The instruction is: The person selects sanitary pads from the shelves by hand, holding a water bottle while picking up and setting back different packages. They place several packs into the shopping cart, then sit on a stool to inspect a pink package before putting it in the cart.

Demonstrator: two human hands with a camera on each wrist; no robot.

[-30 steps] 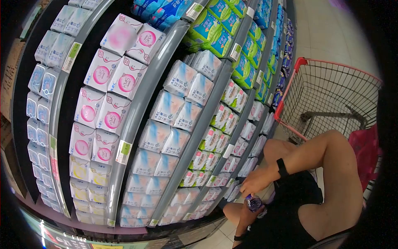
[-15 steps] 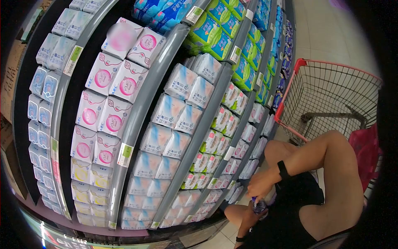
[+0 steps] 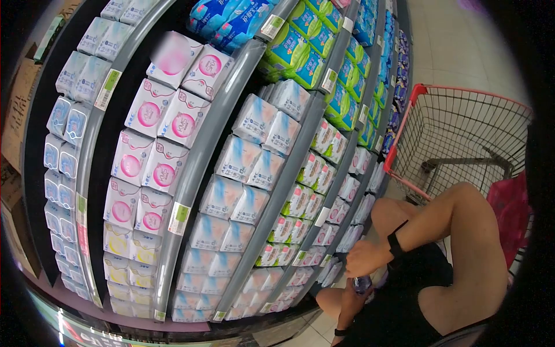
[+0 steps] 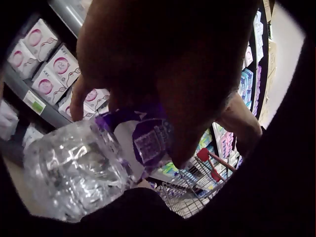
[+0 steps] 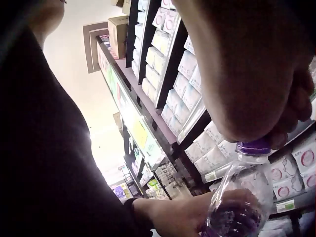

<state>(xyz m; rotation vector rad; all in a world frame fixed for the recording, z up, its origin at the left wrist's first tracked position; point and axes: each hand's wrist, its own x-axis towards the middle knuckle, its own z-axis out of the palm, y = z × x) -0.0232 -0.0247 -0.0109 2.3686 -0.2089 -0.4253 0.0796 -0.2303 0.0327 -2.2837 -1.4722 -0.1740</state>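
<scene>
A clear plastic bottle [image 3: 362, 284] with a purple label and a purple cap [image 5: 254, 147] is held close in front of the body. My left hand [image 3: 350, 303] grips it round the label [image 4: 148, 142], leaving the clear ribbed lower part [image 4: 74, 170] sticking out. At the top, my right hand [image 3: 368, 258] covers the cap in the head view. The right wrist view has that hand's curled fingers [image 5: 296, 111] round the cap, with the bottle's neck just below. Dark bands circle both wrists.
Shelves of white pad packs [image 3: 173, 124] fill the left and middle, with green packs [image 3: 295, 55] and blue packs [image 3: 234, 26] higher up. Price tags line the grey shelf edges. A wire shopping cart [image 3: 457, 133] with red trim stands at right, a pink bag [image 3: 509, 225] beside it.
My right hand has turned over the bottle's top, so the purple cap seen earlier is now hidden in the head view. My left hand keeps its hold. The shelves shift slightly down.
</scene>
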